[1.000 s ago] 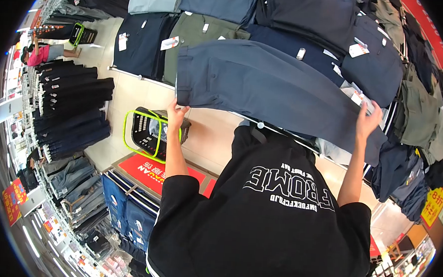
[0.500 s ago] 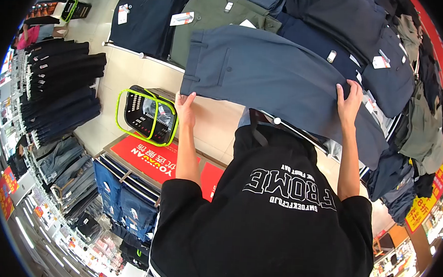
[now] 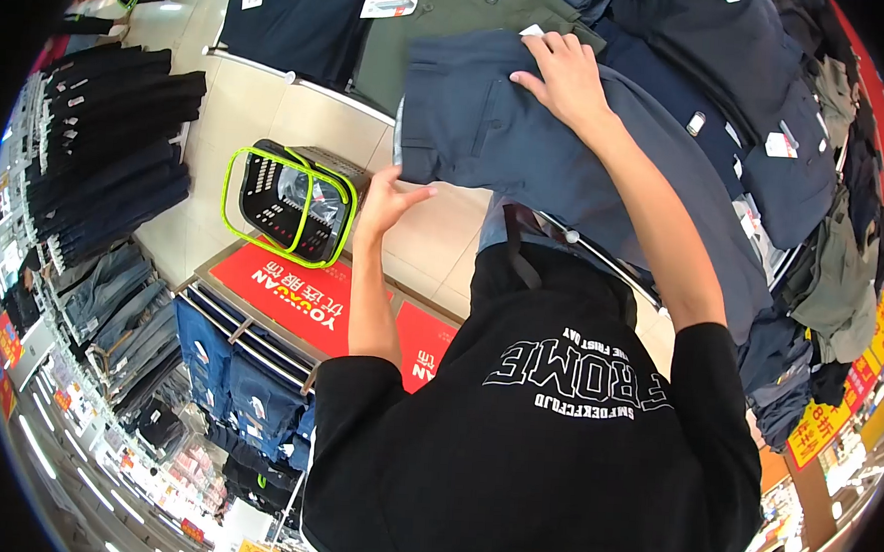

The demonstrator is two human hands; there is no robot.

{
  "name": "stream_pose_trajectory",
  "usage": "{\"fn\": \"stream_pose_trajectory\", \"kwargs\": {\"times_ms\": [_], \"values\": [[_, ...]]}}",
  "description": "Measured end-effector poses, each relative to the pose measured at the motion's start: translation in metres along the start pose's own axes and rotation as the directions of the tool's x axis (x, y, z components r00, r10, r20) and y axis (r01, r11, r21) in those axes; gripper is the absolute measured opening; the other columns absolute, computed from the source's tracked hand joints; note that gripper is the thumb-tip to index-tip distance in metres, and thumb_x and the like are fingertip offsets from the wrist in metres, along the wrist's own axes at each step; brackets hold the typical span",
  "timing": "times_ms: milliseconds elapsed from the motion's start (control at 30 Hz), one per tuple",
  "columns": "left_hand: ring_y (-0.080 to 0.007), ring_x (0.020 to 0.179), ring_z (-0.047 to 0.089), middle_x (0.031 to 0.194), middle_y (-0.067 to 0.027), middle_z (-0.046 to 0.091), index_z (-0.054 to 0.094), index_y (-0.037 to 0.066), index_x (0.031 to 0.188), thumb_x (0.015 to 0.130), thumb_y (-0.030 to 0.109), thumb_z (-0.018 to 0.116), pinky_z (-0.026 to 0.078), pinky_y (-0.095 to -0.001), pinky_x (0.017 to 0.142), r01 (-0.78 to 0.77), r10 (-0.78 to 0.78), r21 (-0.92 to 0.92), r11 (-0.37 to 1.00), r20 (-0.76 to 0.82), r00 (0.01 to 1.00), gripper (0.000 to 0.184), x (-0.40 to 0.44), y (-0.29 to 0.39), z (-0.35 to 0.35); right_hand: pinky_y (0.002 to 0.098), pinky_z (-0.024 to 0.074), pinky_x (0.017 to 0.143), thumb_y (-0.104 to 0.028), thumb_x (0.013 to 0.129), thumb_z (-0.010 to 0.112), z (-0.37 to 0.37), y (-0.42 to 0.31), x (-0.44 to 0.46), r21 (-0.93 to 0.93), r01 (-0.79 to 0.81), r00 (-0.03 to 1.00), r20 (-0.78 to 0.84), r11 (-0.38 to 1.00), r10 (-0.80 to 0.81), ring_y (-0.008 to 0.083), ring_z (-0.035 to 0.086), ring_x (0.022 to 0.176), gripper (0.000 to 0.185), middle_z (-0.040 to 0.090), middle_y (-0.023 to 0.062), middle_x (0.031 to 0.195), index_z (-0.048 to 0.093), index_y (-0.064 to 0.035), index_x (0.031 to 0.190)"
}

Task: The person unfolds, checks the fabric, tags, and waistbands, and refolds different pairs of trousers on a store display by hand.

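Dark grey trousers (image 3: 657, 177) are spread over the display, with the waistband toward the left and the legs running down to the right. My right hand (image 3: 569, 81) is at their upper edge near the waistband. Its fingers bend over the cloth, and its thumb lies on the upper face. My left hand (image 3: 391, 201) is beside the lower corner of the waistband, thumb and index finger apart. Whether its fingertips touch the cloth is hard to tell. A white tag (image 3: 532, 30) shows by my right fingertips.
Olive trousers (image 3: 424, 50) and navy trousers (image 3: 300, 29) lie on the display behind. A black basket with green handles (image 3: 308, 254) stands on the floor at left. Below it is a red sign (image 3: 291, 293). Racks of dark trousers (image 3: 121, 109) line the left.
My right hand has moved left from the trouser legs to near the waistband. My left hand has loosened from the waistband corner, its fingers spreading. The waistband end has shifted slightly right and up.
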State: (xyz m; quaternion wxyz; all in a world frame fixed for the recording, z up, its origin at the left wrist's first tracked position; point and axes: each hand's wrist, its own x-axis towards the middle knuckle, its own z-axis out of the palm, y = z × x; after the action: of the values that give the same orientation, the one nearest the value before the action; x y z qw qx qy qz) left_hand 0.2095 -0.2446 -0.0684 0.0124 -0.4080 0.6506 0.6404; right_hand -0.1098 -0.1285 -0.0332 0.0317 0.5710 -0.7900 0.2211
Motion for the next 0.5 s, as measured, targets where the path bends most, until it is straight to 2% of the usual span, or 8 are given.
{"fn": "stream_pose_trajectory", "kwargs": {"times_ms": [67, 100, 200, 233, 267, 333, 400, 500], "values": [[-0.0243, 0.098, 0.062, 0.104, -0.0138, 0.068, 0.07, 0.002, 0.102, 0.07, 0.013, 0.081, 0.045, -0.0341, 0.09, -0.149, 0.139, 0.424, 0.893, 0.055, 0.989, 0.036, -0.002, 0.005, -0.001, 0.0394, 0.041, 0.081, -0.032, 0.08, 0.071, 0.019, 0.005, 0.009, -0.162, -0.042, 0.98, 0.187, 0.986, 0.072, 0.0272, 0.056, 0.098, 0.034, 0.064, 0.0096, 0.1, 0.063, -0.0079, 0.103], [-0.0292, 0.098, 0.062, 0.099, -0.0163, 0.068, 0.07, 0.004, 0.102, 0.069, 0.014, 0.082, 0.045, -0.037, 0.091, -0.209, 0.192, 0.374, 0.904, 0.082, 0.978, 0.037, -0.003, 0.005, -0.002, 0.0401, 0.0407, 0.08, -0.03, 0.083, 0.069, 0.023, 0.008, 0.01, -0.081, -0.011, 0.992, 0.128, 0.997, 0.022, 0.0268, 0.057, 0.096, 0.025, 0.066, 0.0086, 0.093, 0.064, -0.0084, 0.095], [-0.027, 0.097, 0.062, 0.1, -0.015, 0.067, 0.07, 0.001, 0.103, 0.071, 0.014, 0.081, 0.046, -0.0349, 0.089, -0.214, 0.21, 0.226, 0.95, 0.042, 0.977, 0.037, -0.007, 0.008, -0.005, 0.041, 0.0422, 0.074, -0.024, 0.086, 0.065, 0.021, 0.017, 0.011, 0.018, -0.016, 0.999, 0.032, 1.0, 0.016, 0.0277, 0.061, 0.081, 0.017, 0.066, 0.0087, 0.081, 0.064, -0.0071, 0.085], [-0.0201, 0.091, 0.063, 0.099, -0.0106, 0.069, 0.069, -0.001, 0.104, 0.073, 0.012, 0.08, 0.047, -0.0318, 0.085, -0.244, 0.245, 0.087, 0.966, -0.004, 0.969, 0.035, -0.005, -0.002, -0.004, 0.0426, 0.0433, 0.069, -0.023, 0.085, 0.065, 0.022, 0.024, 0.013, 0.034, -0.01, 0.999, -0.049, 0.999, 0.011, 0.0293, 0.063, 0.076, 0.018, 0.065, 0.0099, 0.078, 0.063, -0.0062, 0.08], [-0.0201, 0.091, 0.063, 0.099, -0.0106, 0.069, 0.069, -0.001, 0.104, 0.073, 0.012, 0.08, 0.047, -0.0318, 0.085, -0.238, 0.239, 0.079, 0.968, -0.007, 0.971, 0.035, -0.007, 0.001, -0.004, 0.0438, 0.0441, 0.066, -0.022, 0.086, 0.064, 0.021, 0.03, 0.014, 0.056, -0.04, 0.995, -0.09, 0.998, 0.045, 0.0306, 0.063, 0.075, 0.018, 0.065, 0.0108, 0.078, 0.064, -0.0051, 0.081], [-0.0132, 0.086, 0.062, 0.096, -0.0059, 0.07, 0.069, -0.003, 0.103, 0.075, 0.01, 0.079, 0.048, -0.0291, 0.082, -0.093, 0.097, -0.182, 0.979, 0.013, 0.995, 0.032, -0.012, 0.016, -0.002, 0.0437, 0.0447, 0.065, -0.021, 0.087, 0.063, 0.023, 0.04, 0.014, 0.076, -0.11, 0.983, -0.138, 0.991, 0.12, 0.031, 0.064, 0.076, 0.017, 0.066, 0.0111, 0.079, 0.066, -0.0051, 0.084], [-0.0096, 0.084, 0.061, 0.096, -0.0034, 0.071, 0.069, -0.003, 0.102, 0.076, 0.01, 0.079, 0.048, -0.0282, 0.082, -0.095, 0.103, -0.213, 0.972, 0.027, 0.994, 0.03, -0.01, 0.011, 0.002, 0.0431, 0.0452, 0.066, -0.021, 0.088, 0.061, 0.023, 0.04, 0.013, 0.043, -0.154, 0.984, -0.089, 0.987, 0.157, 0.0314, 0.065, 0.078, 0.017, 0.066, 0.0116, 0.081, 0.068, -0.0051, 0.087], [-0.0158, 0.085, 0.062, 0.092, -0.006, 0.07, 0.069, -0.002, 0.101, 0.074, 0.014, 0.081, 0.048, -0.0306, 0.082, -0.128, 0.139, -0.21, 0.969, 0.039, 0.99, 0.033, -0.009, 0.004, 0.011, 0.0431, 0.045, 0.066, -0.023, 0.088, 0.061, 0.026, 0.043, 0.014, 0.012, -0.211, 0.974, -0.08, 0.977, 0.211, 0.0321, 0.065, 0.078, 0.019, 0.067, 0.0123, 0.082, 0.068, -0.0047, 0.087]]}}
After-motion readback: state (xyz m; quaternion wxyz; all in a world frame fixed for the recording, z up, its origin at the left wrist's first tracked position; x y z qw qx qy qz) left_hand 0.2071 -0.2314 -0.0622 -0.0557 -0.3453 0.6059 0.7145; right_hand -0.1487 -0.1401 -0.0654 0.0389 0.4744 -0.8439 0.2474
